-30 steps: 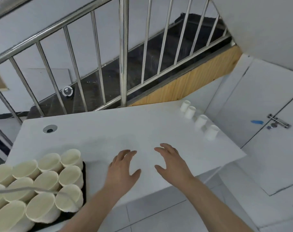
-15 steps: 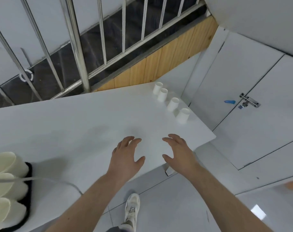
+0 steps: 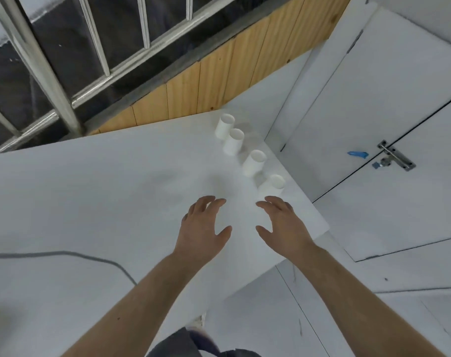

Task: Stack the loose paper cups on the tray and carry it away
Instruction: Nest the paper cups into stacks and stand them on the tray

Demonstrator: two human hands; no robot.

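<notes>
We are holding our left hand (image 3: 202, 229) and right hand (image 3: 283, 226) side by side above the flat white worktop (image 3: 90, 202), fingers (image 3: 209, 202) spread and gripping nothing. Four small white paper cups (image 3: 254, 163) are standing upright in a row along the worktop's right edge, the nearest just beyond our right fingertips.

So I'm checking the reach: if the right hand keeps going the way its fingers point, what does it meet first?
Probably the nearest cup, just beyond the right hand; the hand's height above the table is unclear.
</notes>
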